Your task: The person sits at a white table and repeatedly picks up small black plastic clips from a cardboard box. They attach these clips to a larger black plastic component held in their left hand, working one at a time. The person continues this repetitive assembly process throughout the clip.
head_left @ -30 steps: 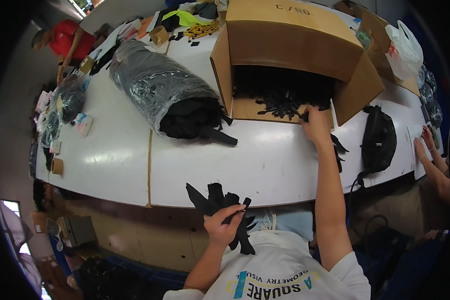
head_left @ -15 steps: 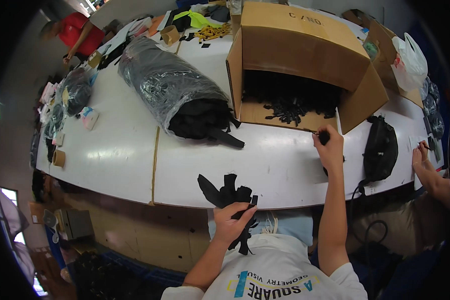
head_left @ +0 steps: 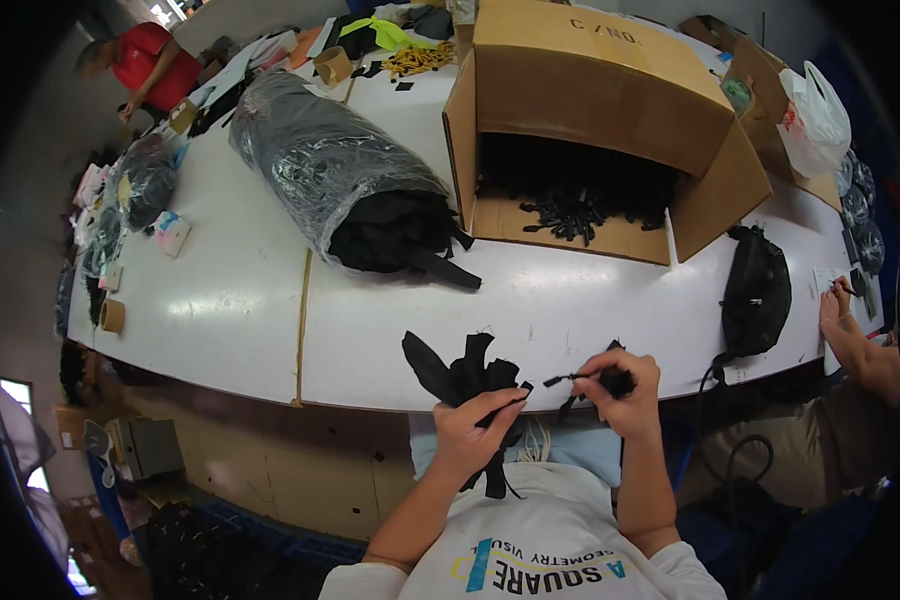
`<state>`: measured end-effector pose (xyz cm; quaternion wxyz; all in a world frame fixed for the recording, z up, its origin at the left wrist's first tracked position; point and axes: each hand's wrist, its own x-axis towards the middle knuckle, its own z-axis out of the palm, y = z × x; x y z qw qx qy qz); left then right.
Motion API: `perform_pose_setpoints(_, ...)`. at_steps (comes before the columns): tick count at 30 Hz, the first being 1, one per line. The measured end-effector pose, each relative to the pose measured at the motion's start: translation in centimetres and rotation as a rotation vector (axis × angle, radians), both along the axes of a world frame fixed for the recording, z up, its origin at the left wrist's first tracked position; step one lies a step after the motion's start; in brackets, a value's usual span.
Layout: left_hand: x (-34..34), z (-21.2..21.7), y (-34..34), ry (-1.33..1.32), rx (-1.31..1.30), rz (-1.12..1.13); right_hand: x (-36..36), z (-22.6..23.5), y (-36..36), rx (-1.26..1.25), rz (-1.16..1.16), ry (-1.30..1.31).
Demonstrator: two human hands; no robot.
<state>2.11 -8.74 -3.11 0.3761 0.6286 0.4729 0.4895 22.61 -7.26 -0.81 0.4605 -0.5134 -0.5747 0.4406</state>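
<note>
A bunch of black fabric strips is gripped in my left hand, fanning out above and hanging below it. The thumb and finger of that hand pinch one strip's end. Just to the right, my right hand is closed on several small black cord pieces; one cord piece sticks out toward my left hand, its tip a small gap from the pinched strip. Farther back, an open carton lies with its mouth toward me, holding a heap of similar small black pieces.
A clear plastic bag full of black strips lies left of the carton on the white table. To the right are a black pouch and another person's hand with a pen. A person in red works far left.
My right hand has come back from the carton's front edge toward my left hand, carrying the small black cord pieces. My left hand keeps the strips, nearly in place.
</note>
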Motion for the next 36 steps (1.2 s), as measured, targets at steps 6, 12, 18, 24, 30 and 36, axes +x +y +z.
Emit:
perform_pose_setpoints(6, -0.7, -0.2, -0.9, -0.023, 0.031, -0.004, 0.2, -1.3, -1.7, 0.266, -0.009, -0.231)
perform_pose_setpoints(12, -0.3, 0.6, -1.6, 0.052, 0.054, -0.007, -1.4, -0.7, -2.0, 0.545, -0.088, -0.091)
perform_pose_setpoints(18, 0.1, 1.0, -1.2, 0.120, 0.216, -0.017, -2.6, -1.5, -4.4, 0.080, -0.079, 0.396)
perform_pose_setpoints(24, 0.8, 1.3, -1.5, 0.119, 0.257, -0.048, -4.7, -1.8, -4.4, -0.119, -0.043, 0.801)
perform_pose_setpoints(30, 0.7, 1.3, -1.7, 0.136, 0.267, -0.070, -4.9, -1.2, -4.7, -0.326, -0.052, 0.753)
perform_pose_setpoints(36, 0.5, 0.9, -1.9, 0.128, 0.266, -0.085, -5.0, -1.6, -4.8, -0.305, -0.058, 0.796)
